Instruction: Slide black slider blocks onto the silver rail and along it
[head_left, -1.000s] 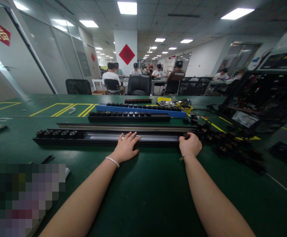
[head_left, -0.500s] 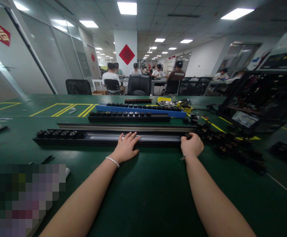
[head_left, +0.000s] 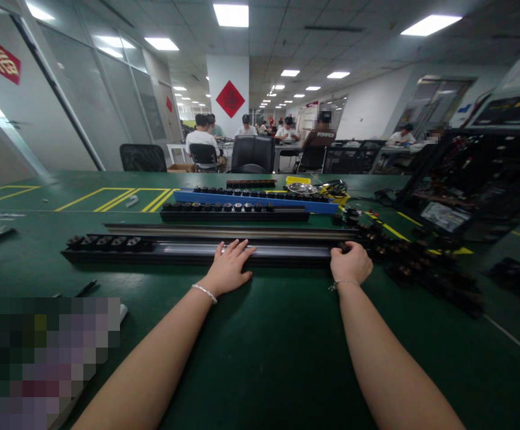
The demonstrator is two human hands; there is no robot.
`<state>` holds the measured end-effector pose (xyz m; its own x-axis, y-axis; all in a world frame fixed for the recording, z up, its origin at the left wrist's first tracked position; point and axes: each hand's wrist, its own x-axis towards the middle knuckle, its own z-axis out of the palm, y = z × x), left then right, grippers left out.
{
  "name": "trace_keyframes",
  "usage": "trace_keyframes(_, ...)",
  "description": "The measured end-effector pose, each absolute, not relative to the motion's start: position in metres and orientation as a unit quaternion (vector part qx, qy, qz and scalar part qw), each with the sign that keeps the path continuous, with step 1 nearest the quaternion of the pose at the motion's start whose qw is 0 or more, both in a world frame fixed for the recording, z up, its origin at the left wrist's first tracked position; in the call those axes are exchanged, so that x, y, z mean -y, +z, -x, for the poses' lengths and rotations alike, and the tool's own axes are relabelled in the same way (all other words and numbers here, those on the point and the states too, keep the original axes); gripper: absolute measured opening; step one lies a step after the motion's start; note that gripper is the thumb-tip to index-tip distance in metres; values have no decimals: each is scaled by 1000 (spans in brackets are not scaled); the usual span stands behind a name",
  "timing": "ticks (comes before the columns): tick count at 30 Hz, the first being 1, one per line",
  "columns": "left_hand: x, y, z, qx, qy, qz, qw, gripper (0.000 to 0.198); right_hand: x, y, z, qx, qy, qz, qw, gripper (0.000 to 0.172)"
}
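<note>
A long black channel rail (head_left: 286, 258) lies across the green table in front of me. Several small black parts with metallic tops (head_left: 119, 243) sit in its left end. My left hand (head_left: 229, 267) rests flat over the middle of the rail, fingers spread, holding nothing. At the rail's right end, my right hand (head_left: 351, 263) is closed around a small dark part (head_left: 344, 247), mostly covered by the fingers. Beyond the near rail runs a second empty-looking rail (head_left: 224, 230). To the right of my right hand spreads a pile of similar dark parts (head_left: 421, 263).
Farther back lie a shorter black rail (head_left: 235, 215) filled with parts and a blue rail (head_left: 260, 200). A yellow tray (head_left: 298, 180) and cables stand behind them. A dark open-fronted cabinet (head_left: 470, 179) is at the right. Several people sit at distant tables.
My right hand has shifted very slightly to the right along the rail's end. The left hand stays on the rail as before.
</note>
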<state>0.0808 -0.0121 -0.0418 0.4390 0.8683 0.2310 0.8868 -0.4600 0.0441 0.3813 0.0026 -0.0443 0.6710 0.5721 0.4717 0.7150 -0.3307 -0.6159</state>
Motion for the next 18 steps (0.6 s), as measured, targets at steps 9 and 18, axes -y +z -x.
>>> trace_keyframes(9,12,-42,-81,516,-107,849,39,63,-3,-45,-387,384,-103,809,432,35)
trace_keyframes(18,12,-40,-81,516,-102,850,37,63,-2,-44,-391,369,-95,820,427,35)
